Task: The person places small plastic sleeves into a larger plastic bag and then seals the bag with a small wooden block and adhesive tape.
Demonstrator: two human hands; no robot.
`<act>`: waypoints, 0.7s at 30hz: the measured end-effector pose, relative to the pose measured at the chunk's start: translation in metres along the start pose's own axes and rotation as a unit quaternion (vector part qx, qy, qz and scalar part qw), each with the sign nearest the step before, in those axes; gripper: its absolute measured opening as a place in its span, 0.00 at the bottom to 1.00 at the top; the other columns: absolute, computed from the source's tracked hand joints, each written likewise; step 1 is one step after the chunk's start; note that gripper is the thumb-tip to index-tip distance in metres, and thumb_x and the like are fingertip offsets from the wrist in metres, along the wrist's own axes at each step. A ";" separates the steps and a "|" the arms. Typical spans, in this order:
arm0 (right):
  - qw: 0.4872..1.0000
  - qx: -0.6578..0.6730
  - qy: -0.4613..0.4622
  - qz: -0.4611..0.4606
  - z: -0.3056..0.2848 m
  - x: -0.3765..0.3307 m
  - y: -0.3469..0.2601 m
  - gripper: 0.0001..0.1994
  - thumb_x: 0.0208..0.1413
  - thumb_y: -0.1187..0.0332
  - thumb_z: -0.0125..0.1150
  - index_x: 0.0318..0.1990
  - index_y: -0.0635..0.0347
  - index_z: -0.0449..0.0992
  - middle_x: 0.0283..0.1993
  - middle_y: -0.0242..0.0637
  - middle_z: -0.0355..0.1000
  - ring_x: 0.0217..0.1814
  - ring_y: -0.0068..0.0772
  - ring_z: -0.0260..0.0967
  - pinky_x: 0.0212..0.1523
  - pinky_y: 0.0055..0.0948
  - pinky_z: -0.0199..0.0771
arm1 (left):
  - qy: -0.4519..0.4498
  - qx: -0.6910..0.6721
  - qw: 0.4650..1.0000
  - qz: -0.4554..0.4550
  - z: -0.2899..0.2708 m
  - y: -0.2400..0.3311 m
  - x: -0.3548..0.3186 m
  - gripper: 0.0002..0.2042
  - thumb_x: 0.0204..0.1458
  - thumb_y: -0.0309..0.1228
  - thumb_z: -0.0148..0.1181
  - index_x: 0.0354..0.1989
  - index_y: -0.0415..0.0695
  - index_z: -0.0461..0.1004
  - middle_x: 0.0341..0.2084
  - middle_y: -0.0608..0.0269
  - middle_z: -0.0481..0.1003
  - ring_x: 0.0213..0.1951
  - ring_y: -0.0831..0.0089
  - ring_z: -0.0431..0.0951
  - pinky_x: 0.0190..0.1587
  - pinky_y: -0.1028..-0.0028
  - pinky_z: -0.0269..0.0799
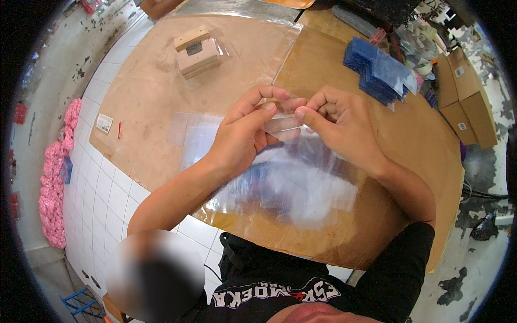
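Above the middle of the table, a clear plastic sleeve [284,125] is stretched between my hands. My left hand [245,126] pinches its left edge with the thumb, and the other fingers lie behind the see-through film. My right hand [340,121] grips the upper right corner between thumb and forefinger, the rest of its fingers curled. Beneath them lies a loose spread of clear plastic sleeves [301,185], some looking bluish, reaching toward the table's near edge. Glare hides where one sleeve ends and another begins.
A wooden block fixture [198,56] stands at the far left of the brown-covered table [145,102]. Stacked blue plastic pieces [377,67] sit at the far right, near cardboard boxes [467,99]. Pink bundled material [54,185] lies along the left wall. A white label [104,123] is near the left edge.
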State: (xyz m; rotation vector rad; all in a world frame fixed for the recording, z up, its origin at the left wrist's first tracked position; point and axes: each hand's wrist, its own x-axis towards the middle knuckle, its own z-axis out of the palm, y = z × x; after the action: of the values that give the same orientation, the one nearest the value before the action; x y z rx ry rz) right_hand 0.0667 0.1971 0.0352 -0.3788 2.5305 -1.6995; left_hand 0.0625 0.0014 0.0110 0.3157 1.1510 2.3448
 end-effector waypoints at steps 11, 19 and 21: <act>1.000 -0.018 0.001 -0.006 0.000 -0.001 -0.002 0.05 0.55 0.73 0.61 0.30 0.65 0.72 0.26 0.28 0.72 0.26 0.11 0.66 0.24 0.13 0.62 | 0.000 -0.014 1.000 -0.002 0.001 0.000 -0.001 0.12 0.61 0.30 0.45 0.52 0.44 0.62 0.55 0.46 0.68 0.52 0.58 0.74 0.54 0.61 0.72; 0.998 0.009 0.051 -0.044 0.005 0.000 0.005 0.08 0.51 0.71 0.62 0.24 0.66 0.73 0.17 0.32 0.71 0.18 0.14 0.64 0.17 0.21 0.61 | 0.002 -0.020 1.000 0.000 0.003 0.000 -0.001 0.12 0.61 0.30 0.44 0.52 0.43 0.62 0.55 0.45 0.67 0.52 0.57 0.73 0.54 0.61 0.71; 1.000 -0.014 0.016 -0.019 0.002 -0.001 0.000 0.06 0.54 0.73 0.61 0.28 0.65 0.72 0.23 0.29 0.71 0.23 0.12 0.65 0.22 0.15 0.61 | 0.001 -0.019 1.000 0.003 0.003 0.000 -0.001 0.12 0.61 0.30 0.44 0.52 0.43 0.63 0.55 0.44 0.67 0.52 0.57 0.73 0.54 0.61 0.71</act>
State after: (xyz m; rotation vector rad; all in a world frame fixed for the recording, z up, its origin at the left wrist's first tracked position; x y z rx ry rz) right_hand 0.0678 0.1957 0.0347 -0.4074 2.5893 -1.6980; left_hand 0.0646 0.0023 0.0129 0.3042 1.1051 2.3694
